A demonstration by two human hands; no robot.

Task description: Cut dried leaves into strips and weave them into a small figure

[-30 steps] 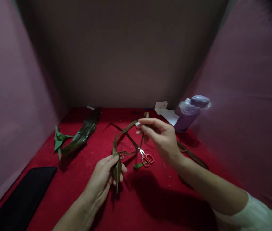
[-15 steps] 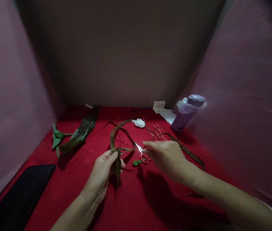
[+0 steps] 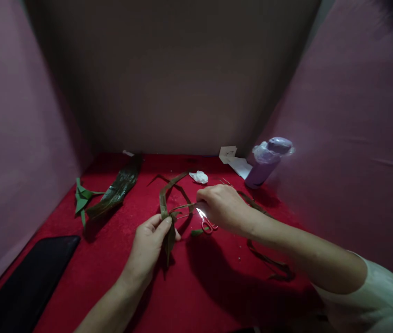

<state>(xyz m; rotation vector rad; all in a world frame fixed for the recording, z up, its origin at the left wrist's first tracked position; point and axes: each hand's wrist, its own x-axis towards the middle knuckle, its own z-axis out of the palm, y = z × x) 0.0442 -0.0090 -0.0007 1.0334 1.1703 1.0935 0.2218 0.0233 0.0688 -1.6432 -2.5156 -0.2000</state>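
My left hand (image 3: pixel 149 247) pinches a folded brown-green leaf strip (image 3: pixel 164 203) at its knot, the tail hanging down below my fingers. The strip loops up and back over the red cloth. My right hand (image 3: pixel 222 206) is closed, pinching a thin strand of the same leaf that runs toward the knot. Small red-handled scissors (image 3: pixel 207 224) lie on the cloth just under my right hand, partly hidden by it.
A dark broad leaf (image 3: pixel 118 189) and a folded green leaf piece (image 3: pixel 82 199) lie at the left. A black flat object (image 3: pixel 29 282) sits at the near left. A crumpled white tissue (image 3: pixel 199 176), paper slips (image 3: pixel 233 157) and a purple bottle (image 3: pixel 267 159) stand behind. Pink walls surround the red cloth (image 3: pixel 203 286).
My right hand let go of the strip's raised end, dropped toward the scissors, then moved left and pinched the thin strand near the knot. My left hand kept its grip.
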